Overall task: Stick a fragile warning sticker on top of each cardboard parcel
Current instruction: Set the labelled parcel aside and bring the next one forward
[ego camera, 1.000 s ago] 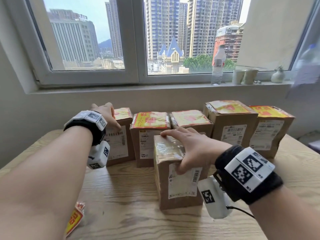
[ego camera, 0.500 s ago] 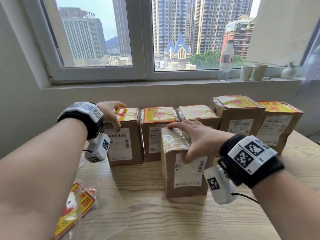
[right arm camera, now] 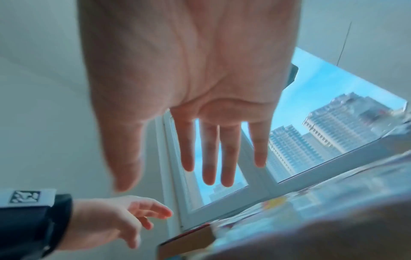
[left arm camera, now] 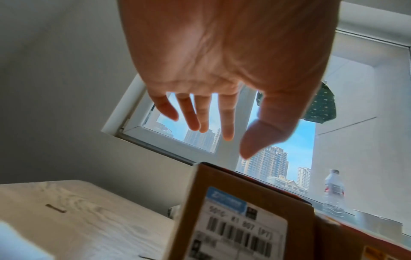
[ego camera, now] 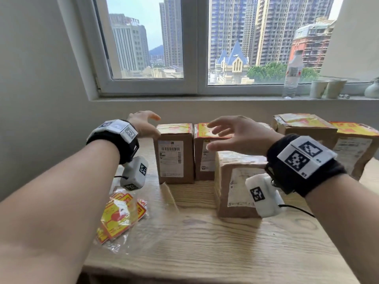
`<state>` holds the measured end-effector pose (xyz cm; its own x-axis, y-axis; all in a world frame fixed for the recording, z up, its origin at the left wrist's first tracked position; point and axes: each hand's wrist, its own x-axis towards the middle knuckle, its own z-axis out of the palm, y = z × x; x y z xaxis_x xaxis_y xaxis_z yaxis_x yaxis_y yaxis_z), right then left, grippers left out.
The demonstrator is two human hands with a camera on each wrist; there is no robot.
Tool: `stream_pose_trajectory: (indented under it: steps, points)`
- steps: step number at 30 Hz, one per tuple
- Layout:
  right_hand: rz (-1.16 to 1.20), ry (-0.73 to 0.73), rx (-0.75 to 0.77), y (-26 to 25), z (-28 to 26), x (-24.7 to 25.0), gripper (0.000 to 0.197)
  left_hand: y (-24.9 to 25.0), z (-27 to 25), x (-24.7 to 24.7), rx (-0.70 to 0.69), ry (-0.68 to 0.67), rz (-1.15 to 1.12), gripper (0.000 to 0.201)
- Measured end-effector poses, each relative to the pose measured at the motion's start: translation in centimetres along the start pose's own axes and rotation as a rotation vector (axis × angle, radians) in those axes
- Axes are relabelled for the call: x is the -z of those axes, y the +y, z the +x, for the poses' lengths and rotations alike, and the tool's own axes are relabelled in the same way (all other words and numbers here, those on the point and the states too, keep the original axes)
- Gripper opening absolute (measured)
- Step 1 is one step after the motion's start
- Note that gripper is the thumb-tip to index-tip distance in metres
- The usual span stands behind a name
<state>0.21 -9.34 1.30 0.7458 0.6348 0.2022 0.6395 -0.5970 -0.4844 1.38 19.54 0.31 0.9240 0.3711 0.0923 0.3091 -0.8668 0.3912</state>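
Observation:
A row of cardboard parcels stands along the back of the wooden table [ego camera: 205, 242], each with a yellow-and-red fragile sticker on top; the leftmost parcel [ego camera: 174, 158] is one of them. In front stands a taped parcel [ego camera: 235, 181] whose top shows no sticker. My left hand [ego camera: 143, 124] hovers open above the leftmost parcel's left edge [left arm camera: 222, 193]. My right hand [ego camera: 231, 136] floats open, fingers spread, above the front parcel, holding nothing [right arm camera: 222, 158]. A clear bag of fragile stickers [ego camera: 121, 216] lies at the front left.
On the windowsill stand a water bottle [ego camera: 292, 74], two paper cups [ego camera: 326, 89] and a small vase [ego camera: 372, 91]. The wall is close on the left. Bare wooden table lies between the sticker bag and the near edge.
Both hands have lifted: the right one off the front parcel's top, the left one off the leftmost parcel. The camera has swung left and down, bringing the sticker bag into fuller view.

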Motion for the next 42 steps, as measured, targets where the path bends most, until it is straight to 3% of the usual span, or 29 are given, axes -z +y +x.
stream_pose_trajectory:
  steps: [2,4,7,11,14,16,20,25,33,37,42]
  points:
    - [0.029,0.082,0.071,-2.1,0.5,-1.5,0.042,-1.9,-1.4,0.3,0.027,0.04,-0.011,0.057]
    - [0.023,0.067,0.102,-3.7,0.9,-3.7,0.03,-4.4,-2.7,0.1,0.058,0.024,-0.045,0.046]
    - [0.064,-0.004,0.098,-5.1,1.5,-7.8,0.019,-8.4,-4.9,-0.6,0.123,-0.005,-0.113,0.035]
    - [0.209,0.043,-0.03,-5.2,1.9,-11.8,0.013,-13.6,-7.3,-2.4,0.239,-0.061,-0.159,0.03]
    - [0.348,-0.292,-0.156,-5.8,1.6,-14.0,0.016,-16.4,-8.6,-4.9,0.333,-0.127,-0.202,0.03]
    - [0.22,-0.45,-0.183,-5.9,1.9,-15.8,0.02,-17.2,-9.1,-6.9,0.351,-0.182,-0.217,0.031]
    - [-0.01,-0.416,-0.114,-5.7,3.3,-18.7,0.022,-17.2,-9.4,-8.8,0.361,-0.152,-0.231,0.037]
    - [-0.143,-0.451,-0.143,-5.4,4.5,-20.9,0.039,-16.8,-9.2,-9.9,0.375,-0.224,-0.194,0.064]
    - [-0.066,-0.268,-0.247,-4.5,6.6,-24.1,0.028,-16.7,-8.6,-10.2,0.418,-0.275,-0.126,0.051]
    - [0.035,-0.207,-0.336,-4.4,7.6,-24.4,0.019,-16.8,-8.2,-10.2,0.432,-0.313,-0.113,0.064]
    - [0.028,-0.24,-0.327,-4.0,7.1,-23.9,0.028,-17.2,-8.2,-9.9,0.434,-0.291,-0.103,0.07]
